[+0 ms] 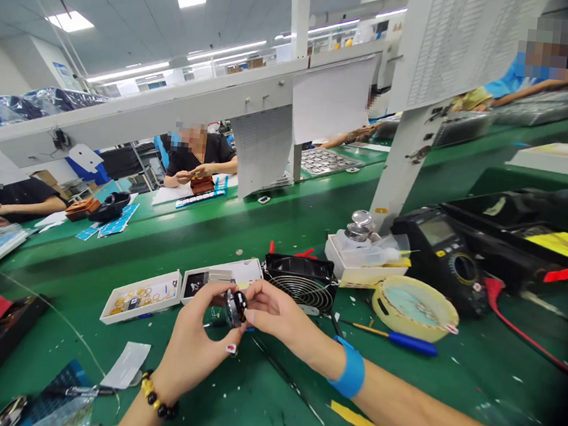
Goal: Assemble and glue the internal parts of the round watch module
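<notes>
My left hand [188, 341], with a beaded bracelet at the wrist, pinches a small round dark metal piece like a watch case [231, 308] between thumb and forefinger. The fingertips of my right hand [277, 316] are closed at its right side; they partly hide it. A blue band [351, 368] circles my right wrist. Below the hands lies a pair of thin dark tweezers [292, 382] on the green bench [225, 408]. Just behind stand a small black fan [302, 283] with a wire guard and a white box [142, 296] of small parts.
On the right are a blue-handled screwdriver [412, 343], a round yellowish dish [415, 309], a multimeter [443, 255] and a white box [360, 260] of supplies. A yellow strip [360, 422] lies in front. Across the bench, a co-worker [201, 158] handles something small.
</notes>
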Motion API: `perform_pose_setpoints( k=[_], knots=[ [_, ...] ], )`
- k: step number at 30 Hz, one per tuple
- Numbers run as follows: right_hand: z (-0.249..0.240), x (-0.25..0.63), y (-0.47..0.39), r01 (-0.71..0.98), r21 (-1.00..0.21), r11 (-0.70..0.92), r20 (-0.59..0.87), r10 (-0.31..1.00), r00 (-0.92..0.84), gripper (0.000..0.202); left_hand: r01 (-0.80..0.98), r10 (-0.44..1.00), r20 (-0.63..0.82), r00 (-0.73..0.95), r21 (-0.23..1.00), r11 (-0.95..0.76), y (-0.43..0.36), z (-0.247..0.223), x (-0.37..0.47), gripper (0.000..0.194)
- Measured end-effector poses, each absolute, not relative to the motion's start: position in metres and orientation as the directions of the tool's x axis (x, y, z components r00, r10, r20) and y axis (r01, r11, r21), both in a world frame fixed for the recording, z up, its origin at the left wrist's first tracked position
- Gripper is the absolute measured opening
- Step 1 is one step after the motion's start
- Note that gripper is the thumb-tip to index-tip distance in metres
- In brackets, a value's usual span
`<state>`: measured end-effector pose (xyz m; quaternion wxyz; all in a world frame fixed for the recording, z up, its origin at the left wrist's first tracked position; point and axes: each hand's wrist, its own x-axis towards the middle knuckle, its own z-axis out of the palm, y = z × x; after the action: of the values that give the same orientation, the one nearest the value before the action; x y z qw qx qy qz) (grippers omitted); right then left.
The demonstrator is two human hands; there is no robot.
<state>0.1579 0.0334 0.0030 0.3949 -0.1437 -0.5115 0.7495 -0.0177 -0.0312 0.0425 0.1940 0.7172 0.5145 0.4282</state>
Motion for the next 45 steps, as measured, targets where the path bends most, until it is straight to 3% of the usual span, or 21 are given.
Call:
perform_pose_setpoints(
  k=[45],
  knots=[
    [0.0049, 0.1588, 0.0332, -0.443, -0.885, -0.142, 0.203, 0.738, -0.643, 0.040, 0.602, 0.866, 0.488, 0.109, 0.661, -0.448, -0.0314, 0.0424, -0.0157, 0.046]
  ],
)
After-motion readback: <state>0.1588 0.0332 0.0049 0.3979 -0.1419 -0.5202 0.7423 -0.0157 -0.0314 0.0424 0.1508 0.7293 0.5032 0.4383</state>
